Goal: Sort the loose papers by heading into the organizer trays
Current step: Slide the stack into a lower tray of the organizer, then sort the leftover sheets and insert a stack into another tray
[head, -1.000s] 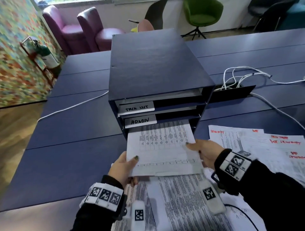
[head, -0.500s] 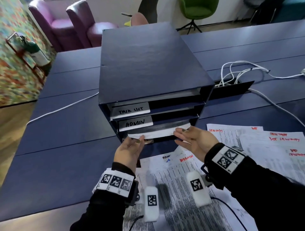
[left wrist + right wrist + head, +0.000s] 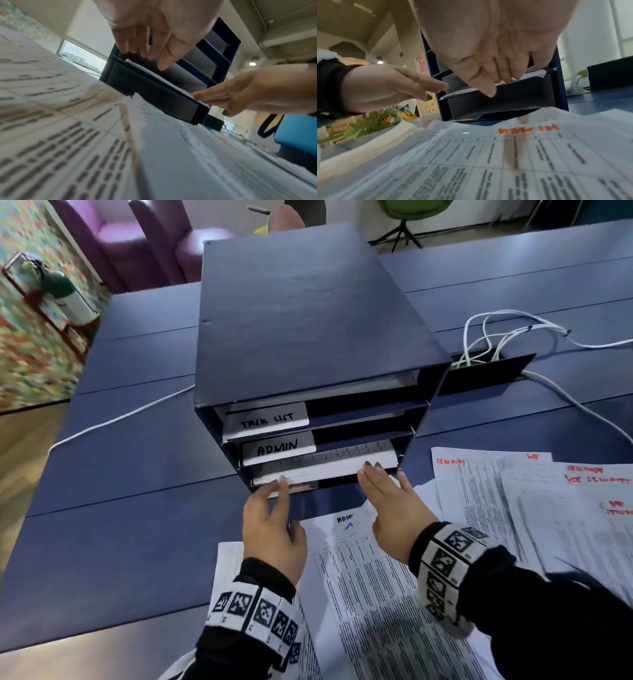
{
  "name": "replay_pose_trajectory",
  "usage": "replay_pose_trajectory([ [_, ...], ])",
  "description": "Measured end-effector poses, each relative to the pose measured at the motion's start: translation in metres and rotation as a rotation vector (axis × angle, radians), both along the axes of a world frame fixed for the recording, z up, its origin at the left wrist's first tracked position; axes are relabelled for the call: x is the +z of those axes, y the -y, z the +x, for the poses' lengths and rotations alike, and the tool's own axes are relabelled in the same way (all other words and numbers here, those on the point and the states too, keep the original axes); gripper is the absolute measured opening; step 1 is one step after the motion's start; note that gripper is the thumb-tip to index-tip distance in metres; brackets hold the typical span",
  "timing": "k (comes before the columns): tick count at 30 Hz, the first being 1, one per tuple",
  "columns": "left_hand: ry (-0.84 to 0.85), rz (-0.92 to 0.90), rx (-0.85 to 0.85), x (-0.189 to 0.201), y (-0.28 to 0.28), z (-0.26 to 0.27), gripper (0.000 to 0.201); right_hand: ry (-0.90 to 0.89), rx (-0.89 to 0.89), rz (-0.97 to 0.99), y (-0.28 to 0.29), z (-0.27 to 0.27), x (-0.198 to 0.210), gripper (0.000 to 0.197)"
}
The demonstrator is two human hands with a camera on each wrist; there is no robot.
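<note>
Your left hand (image 3: 274, 529) and right hand (image 3: 394, 508), fingers straight, press the sheet (image 3: 325, 465) into the organizer (image 3: 308, 313) tray under ADMIN.

Both arms are covered by black long sleeves (image 3: 561, 621). Each wrist carries a white band of square panels — left band (image 3: 255, 611), right band (image 3: 445, 570) — printed with black fiducial markers. Fingernails (image 3: 368, 464) bear dark polish.

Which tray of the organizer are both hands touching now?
The tray under the ADMIN label; the left hand and right hand touch its papers.
</note>
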State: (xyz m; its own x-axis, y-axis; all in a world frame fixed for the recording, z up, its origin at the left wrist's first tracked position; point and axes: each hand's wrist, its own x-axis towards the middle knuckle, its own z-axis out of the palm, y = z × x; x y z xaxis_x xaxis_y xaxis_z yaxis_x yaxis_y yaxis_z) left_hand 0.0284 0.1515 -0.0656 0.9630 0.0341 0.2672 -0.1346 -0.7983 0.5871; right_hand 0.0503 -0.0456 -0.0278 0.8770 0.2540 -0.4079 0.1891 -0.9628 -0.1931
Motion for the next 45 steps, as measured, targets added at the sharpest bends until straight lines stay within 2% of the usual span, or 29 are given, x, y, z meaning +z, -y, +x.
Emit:
replay_pose_trajectory([
  [1,-0.051,0.096,-0.039,0.000,0.001,0.000,0.059,-0.005,0.012,-0.041,-0.001,0.000,0.000,0.079],
  [4,-0.373,0.354,-0.128,0.007,0.002,0.008,0.079,0.012,0.028,-0.108,-0.001,0.000,0.000,0.083],
  [5,-0.430,0.412,-0.136,0.008,0.002,0.012,0.077,0.010,0.022,-0.118,-0.002,0.002,0.001,0.084],
  [9,-0.480,0.487,-0.117,0.015,0.004,0.021,0.080,-0.007,-0.004,-0.123,-0.004,0.013,0.004,0.087],
  [12,-0.473,0.558,-0.087,0.023,0.011,0.027,0.067,0.003,-0.026,-0.113,-0.006,0.022,0.005,0.085],
  [18,-0.509,0.530,-0.116,0.031,0.008,0.041,0.067,-0.089,-0.064,0.000,0.000,0.039,0.012,0.083],
  [24,-0.532,0.470,-0.206,0.030,-0.002,0.037,0.074,-0.146,-0.106,0.272,0.027,0.030,0.031,0.070],
  [29,-0.518,0.383,-0.307,0.024,0.001,0.008,0.064,-0.150,-0.259,0.206,0.050,-0.007,0.026,0.056],
  [31,-0.543,0.284,-0.255,0.017,0.002,-0.009,0.059,-0.156,-0.372,0.177,0.060,-0.022,0.020,0.051],
  [33,-0.548,0.235,-0.134,0.012,0.003,-0.026,0.054,-0.179,-0.472,0.153,0.069,-0.039,0.011,0.049],
  [36,-0.526,0.327,0.045,0.013,0.004,-0.049,0.051,-0.237,-0.588,0.169,0.081,-0.066,0.000,0.052],
  [38,-0.503,0.386,0.100,0.014,0.005,-0.061,0.055,-0.254,-0.633,0.186,0.087,-0.084,-0.003,0.053],
  [41,-0.501,0.369,0.144,0.013,0.004,-0.079,0.058,-0.260,-0.702,0.278,0.092,-0.108,-0.007,0.052],
  [45,-0.683,0.025,0.227,0.002,0.008,-0.098,0.057,-0.278,-0.797,0.418,0.097,-0.131,-0.017,0.050],
])
